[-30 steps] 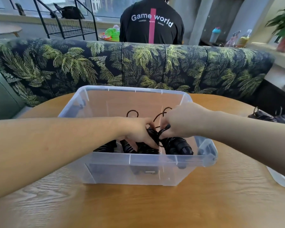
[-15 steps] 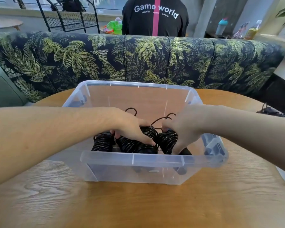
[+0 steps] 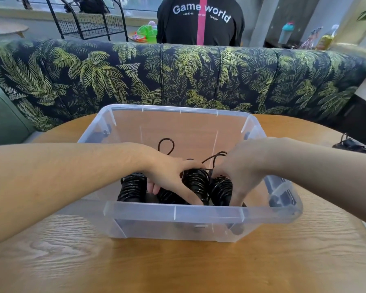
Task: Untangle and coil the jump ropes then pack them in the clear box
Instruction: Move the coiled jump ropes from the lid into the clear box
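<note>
1. Clear box (image 3: 201, 215) sits on the round wooden table (image 3: 177, 267), lid off, pretty much centre of the view.
2. Inside it, down near the front wall, there's a row of black coiled jump ropes — leftmost coil (image 3: 133, 187), middle coil (image 3: 196, 180), right coil (image 3: 221, 190), packed side by side and touching. A couple of loose rope loops (image 3: 166, 144) stick up behind them.
3. Left hand (image 3: 169, 178) is reaching into the box from the left. Thumb and index are spread apart around the middle coil, the other fingers curl down between the leftmost coil and the next one, so it's gripping a bundle.
4. Right hand (image 3: 241, 172) comes in from the right and lies over the right coil, fingers curled down its front side. Fingertips are hidden behind the box rim, so can't tell exactly how tight the grip is.
5. More black rope stuff (image 3: 355, 145) lies at the far right edge of the table — well apart from the box.
6. Behind the table: a palm-print sofa (image 3: 177, 77), and a person in a black shirt (image 3: 201, 22) with their back turned.
</note>
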Demonstrator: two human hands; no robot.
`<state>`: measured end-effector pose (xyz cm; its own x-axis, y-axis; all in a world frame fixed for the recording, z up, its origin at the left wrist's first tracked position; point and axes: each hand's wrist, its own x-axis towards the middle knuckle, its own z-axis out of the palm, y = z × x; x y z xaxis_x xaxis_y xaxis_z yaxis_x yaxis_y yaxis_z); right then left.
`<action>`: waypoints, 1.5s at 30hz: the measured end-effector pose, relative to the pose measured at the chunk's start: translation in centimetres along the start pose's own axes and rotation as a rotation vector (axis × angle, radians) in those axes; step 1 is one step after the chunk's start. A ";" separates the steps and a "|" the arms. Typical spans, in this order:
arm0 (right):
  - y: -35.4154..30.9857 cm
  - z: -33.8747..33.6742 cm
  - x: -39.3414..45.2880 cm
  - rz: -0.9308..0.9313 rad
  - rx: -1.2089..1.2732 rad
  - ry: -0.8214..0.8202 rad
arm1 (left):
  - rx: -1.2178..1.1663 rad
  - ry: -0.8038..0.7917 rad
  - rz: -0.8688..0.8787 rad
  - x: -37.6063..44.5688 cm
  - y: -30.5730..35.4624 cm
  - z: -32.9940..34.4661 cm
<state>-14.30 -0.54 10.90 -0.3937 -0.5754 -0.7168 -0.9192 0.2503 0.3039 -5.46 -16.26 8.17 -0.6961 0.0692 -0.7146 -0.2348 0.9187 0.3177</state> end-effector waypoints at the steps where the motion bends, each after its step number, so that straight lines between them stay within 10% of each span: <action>1: -0.1 0.0 -0.1 0.006 -0.025 0.009 | 0.026 0.024 0.003 0.1 0.2 0.1; 16: -0.2 0.9 0.0 0.018 -0.152 0.078 | 0.456 0.198 0.044 0.5 0.3 0.6; 33: 7.6 7.1 -9.3 -0.002 0.344 0.918 | 0.211 0.753 0.253 -3.5 10.9 -3.2; 45: 15.3 24.2 -13.8 0.297 0.620 0.656 | 0.237 0.658 0.381 6.9 28.3 -1.7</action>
<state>-22.87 30.03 10.26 -0.7085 -0.6970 -0.1107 -0.6891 0.7170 -0.1050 -18.10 9.58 13.30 -0.9746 0.2192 -0.0454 0.1990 0.9413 0.2727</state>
